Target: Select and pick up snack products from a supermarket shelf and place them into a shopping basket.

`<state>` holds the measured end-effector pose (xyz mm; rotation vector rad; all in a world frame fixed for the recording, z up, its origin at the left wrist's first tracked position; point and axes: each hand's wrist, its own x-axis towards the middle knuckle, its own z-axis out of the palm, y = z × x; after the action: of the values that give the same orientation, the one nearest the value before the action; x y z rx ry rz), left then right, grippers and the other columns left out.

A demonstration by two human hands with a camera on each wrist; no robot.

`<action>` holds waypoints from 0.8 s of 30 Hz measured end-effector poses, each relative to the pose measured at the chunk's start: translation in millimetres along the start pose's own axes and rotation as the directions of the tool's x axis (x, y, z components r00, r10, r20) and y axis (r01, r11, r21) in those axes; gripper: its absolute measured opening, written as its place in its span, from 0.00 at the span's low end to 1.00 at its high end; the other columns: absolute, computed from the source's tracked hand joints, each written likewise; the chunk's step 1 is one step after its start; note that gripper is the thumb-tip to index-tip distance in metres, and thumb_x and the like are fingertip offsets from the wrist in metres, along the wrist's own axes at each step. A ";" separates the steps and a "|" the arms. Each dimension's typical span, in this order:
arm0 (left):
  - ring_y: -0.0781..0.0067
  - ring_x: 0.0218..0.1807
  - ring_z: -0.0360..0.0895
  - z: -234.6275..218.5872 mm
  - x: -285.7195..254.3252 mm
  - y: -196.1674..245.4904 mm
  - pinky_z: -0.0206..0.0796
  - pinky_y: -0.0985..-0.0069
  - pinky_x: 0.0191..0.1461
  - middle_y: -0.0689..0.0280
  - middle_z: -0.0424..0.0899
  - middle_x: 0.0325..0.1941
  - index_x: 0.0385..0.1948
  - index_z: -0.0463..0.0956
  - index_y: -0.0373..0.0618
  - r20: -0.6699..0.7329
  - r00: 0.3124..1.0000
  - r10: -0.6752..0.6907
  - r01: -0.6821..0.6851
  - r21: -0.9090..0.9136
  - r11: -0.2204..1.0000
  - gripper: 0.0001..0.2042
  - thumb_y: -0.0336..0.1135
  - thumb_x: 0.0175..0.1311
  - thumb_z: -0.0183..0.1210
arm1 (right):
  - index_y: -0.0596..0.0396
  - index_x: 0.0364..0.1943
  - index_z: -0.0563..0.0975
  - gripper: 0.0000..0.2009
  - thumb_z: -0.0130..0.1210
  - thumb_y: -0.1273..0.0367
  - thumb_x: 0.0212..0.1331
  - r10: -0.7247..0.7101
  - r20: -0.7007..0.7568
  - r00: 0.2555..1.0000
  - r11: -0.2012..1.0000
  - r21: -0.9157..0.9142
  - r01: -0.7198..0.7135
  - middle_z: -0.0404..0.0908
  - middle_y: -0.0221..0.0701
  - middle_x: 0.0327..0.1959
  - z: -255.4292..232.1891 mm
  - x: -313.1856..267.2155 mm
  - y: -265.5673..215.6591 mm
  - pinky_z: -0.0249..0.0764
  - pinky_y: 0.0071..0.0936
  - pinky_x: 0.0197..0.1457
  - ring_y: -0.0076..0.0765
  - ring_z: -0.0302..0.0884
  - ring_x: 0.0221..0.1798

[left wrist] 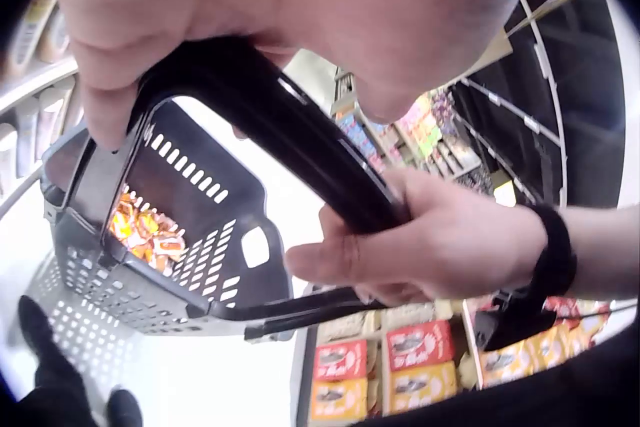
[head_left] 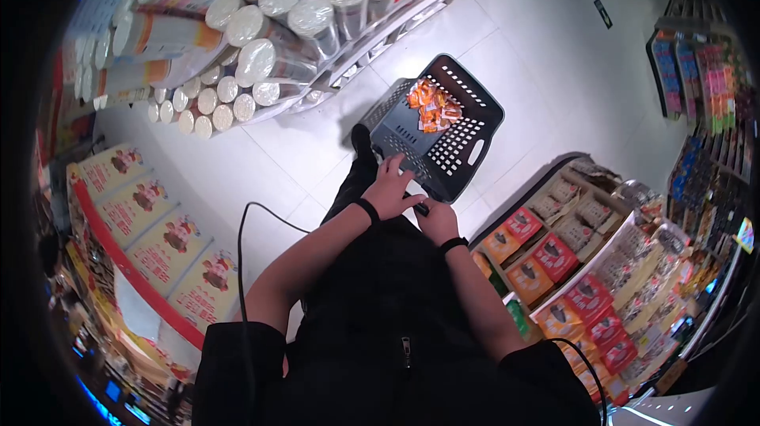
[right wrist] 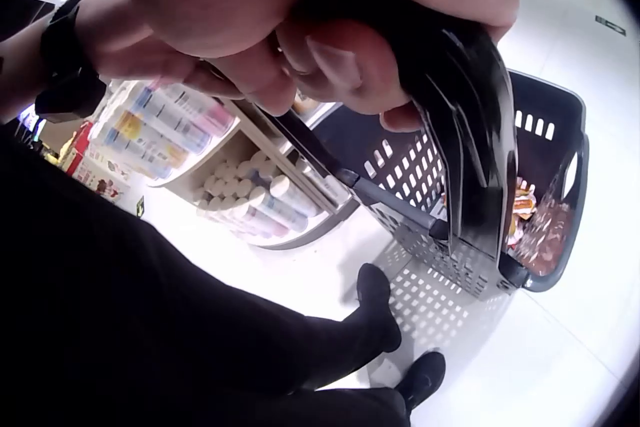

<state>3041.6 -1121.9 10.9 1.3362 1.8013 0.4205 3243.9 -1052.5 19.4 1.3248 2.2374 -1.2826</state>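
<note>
A dark basket (head_left: pixel 483 113) with perforated sides holds small orange packets (head_left: pixel 435 107); the packets (left wrist: pixel 147 232) also show in the left wrist view. My left hand (head_left: pixel 388 190) curls round the black handle (left wrist: pixel 290 137), its fingers at the far end in the left wrist view. My right hand (head_left: pixel 438 222) grips the same handle close beside it. In the right wrist view the right hand (right wrist: pixel 350 37) wraps the handle (right wrist: pixel 470 137) from above, partly hiding it. The basket hangs tilted in front of the legs.
Shelves with white-lidded cylindrical tubs (head_left: pixel 313 16) stand ahead on the left. Printed cartons (head_left: pixel 162 240) line the lower left. On the right is a display of red and orange packs (head_left: pixel 558 258). Pale tiled floor (head_left: pixel 522 54) lies beyond the basket, and a dark cable (head_left: pixel 240 268) loops beside the left arm.
</note>
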 end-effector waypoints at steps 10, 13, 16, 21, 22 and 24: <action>0.29 0.81 0.60 -28.7 54.4 -8.4 0.59 0.44 0.83 0.42 0.66 0.81 0.39 0.81 0.45 -0.154 0.981 0.115 -0.125 -0.057 0.990 0.19 0.50 0.65 0.78 | 0.50 0.36 0.87 0.09 0.65 0.61 0.64 0.019 -0.117 0.993 0.999 -0.043 -0.025 0.90 0.44 0.31 -11.7 38.5 -10.5 0.86 0.56 0.45 0.59 0.91 0.38; 0.30 0.75 0.68 -49.1 106.7 4.8 0.63 0.47 0.79 0.41 0.70 0.76 0.34 0.80 0.44 -0.054 0.996 0.075 -0.077 -0.055 0.995 0.20 0.51 0.67 0.77 | 0.50 0.35 0.88 0.09 0.65 0.62 0.62 0.034 -0.146 0.989 0.998 -0.050 -0.042 0.90 0.44 0.31 -43.6 74.9 -5.3 0.87 0.55 0.46 0.59 0.91 0.39; 0.34 0.66 0.74 -53.4 153.1 18.0 0.69 0.50 0.71 0.43 0.76 0.69 0.31 0.79 0.42 -0.054 0.994 0.097 -0.099 -0.035 0.994 0.22 0.53 0.68 0.76 | 0.50 0.35 0.88 0.09 0.64 0.61 0.62 0.069 -0.175 0.982 0.991 -0.097 -0.087 0.91 0.44 0.32 -81.1 104.5 6.0 0.86 0.56 0.46 0.59 0.91 0.40; 0.37 0.61 0.77 -40.3 223.0 44.6 0.72 0.50 0.66 0.46 0.81 0.60 0.29 0.79 0.39 -0.146 0.982 0.119 -0.128 -0.054 0.990 0.25 0.54 0.66 0.76 | 0.47 0.35 0.90 0.09 0.64 0.60 0.64 0.095 -0.157 0.983 0.983 -0.139 -0.118 0.91 0.44 0.33 -148.7 146.5 36.5 0.86 0.54 0.48 0.58 0.91 0.40; 0.37 0.60 0.77 -40.3 238.0 50.7 0.72 0.50 0.66 0.46 0.81 0.60 0.28 0.79 0.39 -0.161 0.981 0.110 -0.122 -0.066 0.990 0.25 0.54 0.66 0.77 | 0.47 0.35 0.90 0.10 0.64 0.59 0.64 0.105 -0.161 0.981 0.980 -0.153 -0.130 0.91 0.44 0.33 -162.7 158.2 40.8 0.86 0.54 0.48 0.58 0.91 0.41; 0.39 0.60 0.78 -44.8 265.0 61.2 0.72 0.50 0.67 0.47 0.82 0.59 0.27 0.79 0.39 -0.153 0.985 0.076 -0.086 -0.064 0.994 0.26 0.55 0.65 0.77 | 0.47 0.36 0.90 0.09 0.65 0.59 0.63 0.090 -0.168 0.982 0.978 -0.174 -0.120 0.91 0.43 0.32 -184.3 179.0 47.8 0.86 0.54 0.47 0.58 0.90 0.41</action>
<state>3022.2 -850.3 -31.8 1.3632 1.8406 0.6377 3221.3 -793.2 -4.2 1.4990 2.2895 -0.9402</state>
